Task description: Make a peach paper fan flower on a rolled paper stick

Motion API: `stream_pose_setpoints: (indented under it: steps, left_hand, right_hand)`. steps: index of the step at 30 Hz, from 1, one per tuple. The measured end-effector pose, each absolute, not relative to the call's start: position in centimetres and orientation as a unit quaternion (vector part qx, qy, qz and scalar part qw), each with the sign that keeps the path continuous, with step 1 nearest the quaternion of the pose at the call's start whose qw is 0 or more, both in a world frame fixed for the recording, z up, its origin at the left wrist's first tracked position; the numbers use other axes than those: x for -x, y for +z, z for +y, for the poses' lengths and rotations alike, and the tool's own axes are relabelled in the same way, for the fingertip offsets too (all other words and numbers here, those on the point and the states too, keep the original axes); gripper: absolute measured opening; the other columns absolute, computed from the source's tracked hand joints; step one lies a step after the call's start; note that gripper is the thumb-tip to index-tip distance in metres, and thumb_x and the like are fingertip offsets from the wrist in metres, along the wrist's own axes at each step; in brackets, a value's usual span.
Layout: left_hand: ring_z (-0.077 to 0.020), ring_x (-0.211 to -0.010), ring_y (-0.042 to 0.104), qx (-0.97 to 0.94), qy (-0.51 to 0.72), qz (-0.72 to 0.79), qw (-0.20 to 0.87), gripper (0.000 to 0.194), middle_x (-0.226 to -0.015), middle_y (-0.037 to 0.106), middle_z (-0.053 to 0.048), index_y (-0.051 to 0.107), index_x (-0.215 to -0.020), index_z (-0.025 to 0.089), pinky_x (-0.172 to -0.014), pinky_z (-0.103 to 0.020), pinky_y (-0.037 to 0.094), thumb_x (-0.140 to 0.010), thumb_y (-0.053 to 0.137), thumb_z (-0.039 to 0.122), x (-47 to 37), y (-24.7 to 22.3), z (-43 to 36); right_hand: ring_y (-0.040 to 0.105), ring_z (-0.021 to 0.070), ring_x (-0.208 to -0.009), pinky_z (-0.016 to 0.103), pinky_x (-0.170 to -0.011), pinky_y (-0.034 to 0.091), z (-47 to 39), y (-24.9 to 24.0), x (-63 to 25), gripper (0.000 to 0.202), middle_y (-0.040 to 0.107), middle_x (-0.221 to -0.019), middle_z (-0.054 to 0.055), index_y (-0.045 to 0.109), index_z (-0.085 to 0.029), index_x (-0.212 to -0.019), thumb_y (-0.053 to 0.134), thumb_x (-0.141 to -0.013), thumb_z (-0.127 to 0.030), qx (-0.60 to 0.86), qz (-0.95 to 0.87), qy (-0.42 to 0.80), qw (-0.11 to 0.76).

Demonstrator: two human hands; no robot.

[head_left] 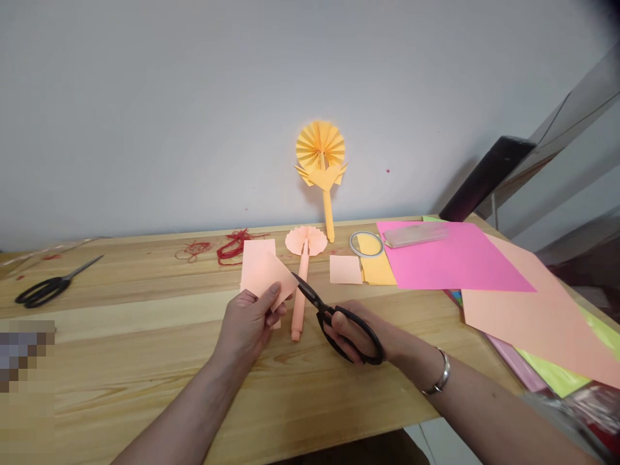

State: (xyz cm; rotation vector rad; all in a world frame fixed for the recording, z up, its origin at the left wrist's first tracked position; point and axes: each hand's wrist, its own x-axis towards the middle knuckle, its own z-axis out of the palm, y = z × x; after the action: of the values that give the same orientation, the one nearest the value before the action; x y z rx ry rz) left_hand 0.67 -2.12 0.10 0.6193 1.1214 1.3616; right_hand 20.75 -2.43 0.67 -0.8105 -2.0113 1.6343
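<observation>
My left hand (254, 318) pinches a folded piece of peach paper (276, 279) between thumb and fingers. My right hand (356, 332) grips black-handled scissors (312, 296), whose blade tips meet the right corner of that paper. How far the blades are apart is hard to see. Under and behind the held piece lies another peach paper sheet (256, 252). Just beyond the scissors, a peach paper fan with a rolled handle (299, 310) lies on the table, partly behind the blades. A small peach paper square (345, 270) is to its right.
A yellow paper fan (328, 206) leans on the wall. Red string (235, 247) and a second pair of scissors (53, 287) lie leftward on the wooden table (145, 361). A tape roll (367, 245), yellow paper (378, 271) and pink sheets (450, 261) are rightward.
</observation>
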Motion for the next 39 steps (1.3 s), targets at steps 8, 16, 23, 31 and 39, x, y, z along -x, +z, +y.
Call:
stream_pose_setpoints:
  steps: [8, 16, 23, 31, 39]
  left_hand:
    - [-0.0022, -0.039, 0.041, -0.27, 0.582, 0.483, 0.596, 0.017, -0.06, 0.061, -0.001, 0.061, -0.069, 0.012, -0.035, -0.015, 0.025, -0.063, 0.074, 0.022, -0.7, 0.1, -2.0]
    - [-0.0031, -0.037, 0.04, -0.268, 0.576, 0.492, 0.595, 0.019, -0.054, 0.058, 0.001, 0.06, -0.065, 0.012, -0.035, -0.016, 0.024, -0.06, 0.075, 0.023, -0.7, 0.2, -2.2]
    - [-0.0035, -0.038, 0.042, -0.271, 0.573, 0.495, 0.595, 0.019, -0.055, 0.06, 0.001, 0.06, -0.064, 0.012, -0.035, -0.017, 0.025, -0.06, 0.075, 0.023, -0.8, 0.1, -2.1]
    - [-0.0044, -0.039, 0.043, -0.276, 0.572, 0.491, 0.596, 0.019, -0.055, 0.058, 0.002, 0.06, -0.064, 0.012, -0.034, -0.017, 0.025, -0.059, 0.075, 0.023, -0.8, 0.1, -2.1]
    - [-0.0036, -0.04, 0.044, -0.273, 0.577, 0.483, 0.599, 0.017, -0.055, 0.057, 0.002, 0.063, -0.065, 0.012, -0.035, -0.015, 0.026, -0.06, 0.076, 0.021, -0.8, -0.1, -2.1]
  right_hand:
    - [0.036, 0.0066, -0.039, 0.021, -0.04, 0.027, -2.5, 1.3, -20.9, 0.059, 0.038, -0.042, -0.004, 0.039, -0.017, -0.057, 0.02, -0.089, -0.063, 0.288, -0.725, 0.593, 0.199]
    - [0.035, 0.0072, -0.039, 0.022, -0.041, 0.028, -2.6, 1.8, -20.9, 0.059, 0.039, -0.042, -0.003, 0.038, -0.018, -0.056, 0.017, -0.089, -0.063, 0.288, -0.706, 0.62, 0.184]
    - [0.036, 0.0074, -0.04, 0.023, -0.041, 0.029, -2.6, 1.5, -21.0, 0.063, 0.039, -0.042, -0.003, 0.037, -0.018, -0.052, 0.013, -0.088, -0.064, 0.287, -0.713, 0.612, 0.187]
    - [0.038, 0.0074, -0.04, 0.023, -0.042, 0.031, -2.6, 1.5, -21.1, 0.065, 0.041, -0.043, -0.002, 0.037, -0.017, -0.05, 0.011, -0.089, -0.063, 0.28, -0.724, 0.603, 0.184]
    - [0.037, 0.0079, -0.04, 0.023, -0.042, 0.031, -2.5, 1.5, -21.0, 0.062, 0.041, -0.042, -0.003, 0.041, -0.017, -0.055, 0.016, -0.088, -0.064, 0.286, -0.711, 0.615, 0.184]
